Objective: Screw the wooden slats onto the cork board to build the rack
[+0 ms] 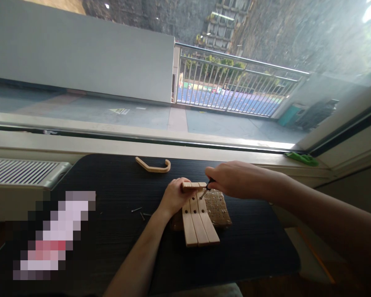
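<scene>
My right hand [224, 179] is closed round the dark handle of a screwdriver [205, 190]. The screwdriver's shaft slants down to a hole near the right edge of a slatted wooden piece [199, 231]. This piece has pale slats side by side, with several dark holes across them. My left hand [175, 194] grips its far left side, and some of the fingers are hidden behind the wood. Under the wooden piece lies a brown, plastic-wrapped block [218, 208]. Left of my left forearm, several screws [142, 214] lie loose.
The work rests on a black table [117, 185] with rounded corners. A curved wooden strip [153, 168] lies near its far edge. A pixelated patch covers the left side. Beyond are a window sill, a white radiator [24, 171] and a green cloth [301, 158].
</scene>
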Available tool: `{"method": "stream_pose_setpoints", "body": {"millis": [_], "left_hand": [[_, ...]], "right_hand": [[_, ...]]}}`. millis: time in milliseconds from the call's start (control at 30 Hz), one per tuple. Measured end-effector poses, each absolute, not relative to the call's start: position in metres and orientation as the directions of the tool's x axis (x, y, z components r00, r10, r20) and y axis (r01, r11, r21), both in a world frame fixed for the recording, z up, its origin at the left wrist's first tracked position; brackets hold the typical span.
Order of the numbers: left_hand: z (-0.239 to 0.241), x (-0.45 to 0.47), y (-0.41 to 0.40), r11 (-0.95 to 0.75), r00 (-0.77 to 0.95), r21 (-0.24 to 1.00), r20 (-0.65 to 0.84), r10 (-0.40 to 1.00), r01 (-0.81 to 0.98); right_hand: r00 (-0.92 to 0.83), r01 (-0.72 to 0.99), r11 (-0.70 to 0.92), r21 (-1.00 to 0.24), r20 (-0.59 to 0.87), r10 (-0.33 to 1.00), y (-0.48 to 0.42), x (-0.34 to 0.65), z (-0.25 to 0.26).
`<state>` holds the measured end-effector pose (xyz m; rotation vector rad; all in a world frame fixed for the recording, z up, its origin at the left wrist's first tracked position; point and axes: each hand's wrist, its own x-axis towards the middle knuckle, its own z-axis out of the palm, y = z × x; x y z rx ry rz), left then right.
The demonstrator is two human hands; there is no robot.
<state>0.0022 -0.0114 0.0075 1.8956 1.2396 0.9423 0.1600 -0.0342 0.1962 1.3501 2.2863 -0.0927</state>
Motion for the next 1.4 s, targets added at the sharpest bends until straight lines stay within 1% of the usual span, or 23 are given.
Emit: {"method": "stream_pose_setpoints", "body": {"millis": [167,400,633,700,833,900,1033,1133,1300,1400], "left_hand": [[0.009,0.002,-0.011,-0.321,0.291,0.838,0.205,0.935,0.441],[0.009,0.002,-0.012,-0.322,0.283,0.846,0.214,0.935,0.425],[0.009,0.002,-0.012,-0.325,0.280,0.843,0.219,0.935,0.429],[0.009,0.002,-0.012,-0.327,0.278,0.841,0.221,0.935,0.431],[0.006,0.002,-0.011,-0.342,0.277,0.829,0.236,0.931,0.443],[0.005,0.002,-0.011,-0.346,0.280,0.827,0.239,0.930,0.444],[0.007,0.002,-0.011,-0.326,0.274,0.837,0.221,0.936,0.440],[0.007,0.002,-0.011,-0.332,0.274,0.835,0.228,0.934,0.438],[0.006,0.001,-0.014,-0.338,0.267,0.790,0.228,0.936,0.512],[0.005,0.001,-0.014,-0.333,0.272,0.784,0.216,0.938,0.523]], "right_hand": [[-0.416,0.801,0.541,0.257,-0.412,0.811,-0.034,0.158,0.191],[-0.421,0.796,0.535,0.284,-0.376,0.826,-0.037,0.157,0.187],[-0.382,0.780,0.529,0.335,-0.414,0.826,-0.042,0.148,0.190],[-0.401,0.777,0.543,0.319,-0.413,0.817,-0.043,0.149,0.191],[-0.480,0.783,0.583,0.219,-0.385,0.788,-0.048,0.152,0.193],[-0.506,0.774,0.604,0.190,-0.387,0.771,-0.050,0.153,0.193],[-0.541,0.747,0.634,0.201,-0.370,0.755,-0.050,0.157,0.192],[-0.537,0.750,0.627,0.210,-0.361,0.763,-0.049,0.161,0.191],[-0.513,0.777,0.601,0.186,-0.365,0.777,-0.049,0.164,0.191],[-0.545,0.770,0.617,0.161,-0.337,0.768,-0.049,0.164,0.189]]}}
